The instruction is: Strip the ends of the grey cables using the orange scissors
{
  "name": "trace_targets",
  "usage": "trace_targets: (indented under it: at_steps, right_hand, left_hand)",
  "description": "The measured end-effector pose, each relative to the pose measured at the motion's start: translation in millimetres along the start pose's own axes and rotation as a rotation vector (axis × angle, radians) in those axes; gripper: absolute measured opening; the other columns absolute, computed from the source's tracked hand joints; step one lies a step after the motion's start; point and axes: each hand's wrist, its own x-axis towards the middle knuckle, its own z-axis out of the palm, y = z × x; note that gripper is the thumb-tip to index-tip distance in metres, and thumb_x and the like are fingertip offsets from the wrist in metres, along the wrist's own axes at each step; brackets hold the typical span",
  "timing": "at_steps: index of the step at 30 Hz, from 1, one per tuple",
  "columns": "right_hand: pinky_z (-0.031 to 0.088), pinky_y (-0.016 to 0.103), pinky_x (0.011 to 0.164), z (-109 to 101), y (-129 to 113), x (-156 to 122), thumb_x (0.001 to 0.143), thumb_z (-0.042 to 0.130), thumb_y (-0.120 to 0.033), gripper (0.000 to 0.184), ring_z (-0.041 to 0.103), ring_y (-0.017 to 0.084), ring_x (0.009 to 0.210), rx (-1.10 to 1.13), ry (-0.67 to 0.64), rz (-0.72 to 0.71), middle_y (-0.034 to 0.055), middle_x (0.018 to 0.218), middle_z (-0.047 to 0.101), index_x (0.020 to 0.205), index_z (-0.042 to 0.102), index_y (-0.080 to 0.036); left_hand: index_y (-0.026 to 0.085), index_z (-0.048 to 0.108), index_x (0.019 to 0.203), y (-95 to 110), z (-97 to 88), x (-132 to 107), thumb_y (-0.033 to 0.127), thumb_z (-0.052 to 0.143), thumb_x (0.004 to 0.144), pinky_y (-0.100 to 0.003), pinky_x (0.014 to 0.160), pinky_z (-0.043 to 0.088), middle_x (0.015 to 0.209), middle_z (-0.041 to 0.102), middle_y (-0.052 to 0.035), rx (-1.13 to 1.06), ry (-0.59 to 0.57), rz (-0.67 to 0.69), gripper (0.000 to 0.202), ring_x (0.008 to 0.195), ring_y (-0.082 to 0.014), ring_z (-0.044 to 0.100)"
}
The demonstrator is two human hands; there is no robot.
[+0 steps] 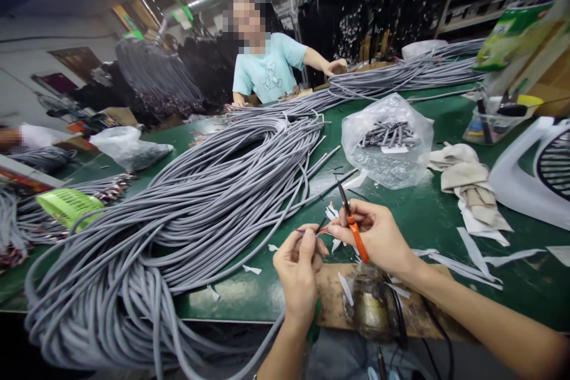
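Head view:

1. A long green workbench (231, 303) runs away from the person, with a co-worker (267, 68) in a pale blue T-shirt standing at the far side.
2. Black cable bundles (338, 18) hang in rows behind the co-worker, whose outstretched hand (336, 66) rests on the far end of the cables.
3. A huge heap of grey cables (178, 219) fills the left and middle of the bench, and its cut ends point right, toward the person's hands.
4. A white plastic housing (529, 160) with a black grille stands at the right edge of the bench.
5. A plastic bag (387, 142) of short grey cable pieces sits beyond the hands, near a pile of rags (463, 175).
6. A wooden board (338, 303) lies at the near bench edge, directly below the hands.
7. The left hand (298, 267) is curled, pinching a thin wire (312, 230) between thumb and fingertips, above the bench and just right of the heap.
8. The right hand (374, 231) grips small orange-handled scissors (358, 240), their dark blades angled up and away, with its fingertips just beside the wire.
9. White scraps (472, 261) lie scattered across the bench around the board.
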Motion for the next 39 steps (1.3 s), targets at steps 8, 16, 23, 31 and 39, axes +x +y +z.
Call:
trace_targets:
  at_steps: [8, 16, 23, 31, 39]
  right_hand:
    - [0.032, 0.019, 0.048, 1, 4, 0, 0.065, 0.064, -0.03, 0.025, 0.036, 0.006, 0.05, -0.268, -0.113, 0.033, -0.0063, 0.056, 0.04, 0.063, 0.043, -0.017]
    - [0.029, 0.021, 0.053, -6, 2, -9, 0.068, 0.059, -0.021, 0.017, 0.037, 0.009, 0.056, -0.863, -0.169, -0.376, -0.0029, 0.062, 0.044, 0.062, 0.043, -0.017]
    - [0.028, 0.022, 0.053, -9, 10, -11, 0.069, 0.055, -0.019, 0.01, 0.04, 0.01, 0.055, -1.034, -0.151, -0.379, -0.001, 0.061, 0.048, 0.062, 0.047, -0.017]
    - [0.028, 0.022, 0.049, -12, 10, -9, 0.075, 0.051, -0.024, 0.022, 0.043, 0.009, 0.046, -1.099, -0.143, -0.386, 0.0001, 0.052, 0.053, 0.054, 0.053, -0.016]
    - [0.027, 0.028, 0.047, -68, -10, 11, 0.07, 0.053, -0.021, 0.012, 0.057, 0.024, 0.059, -1.699, 0.008, 0.149, 0.0099, 0.067, 0.063, 0.067, 0.065, -0.02]
  left_hand:
    - [0.022, 0.043, 0.085, 0, -4.2, -5, 0.017, 0.053, 0.082, -0.011, 0.042, 0.024, 0.068, 0.053, 0.0038, -0.102, -0.179, 0.2, 0.011, 0.042, -0.001, 0.033]
    - [0.018, 0.048, 0.078, -10, -16.5, -7, 0.008, 0.051, 0.081, -0.02, 0.064, 0.046, 0.071, 0.055, 0.0009, 0.451, 0.047, 0.584, 0.01, 0.071, -0.0115, 0.06]
    - [0.018, 0.045, 0.078, -12, -17.3, -8, 0.007, 0.052, 0.079, -0.015, 0.057, 0.044, 0.067, 0.052, 0.0031, 0.571, 0.021, 0.605, 0.013, 0.06, -0.0073, 0.057]
    - [0.02, 0.04, 0.098, 3, -13.0, -8, 0.025, 0.058, 0.08, -0.018, 0.056, 0.044, 0.069, 0.059, 0.0013, 0.231, 0.042, 0.166, 0.026, 0.052, -0.0071, 0.054]
    - [0.015, 0.063, 0.069, 24, -87.9, -56, 0.044, 0.064, 0.071, -0.016, 0.04, 0.02, 0.046, 0.04, 0.0041, -0.003, -0.094, -0.235, 0.029, 0.038, -0.0028, 0.025]
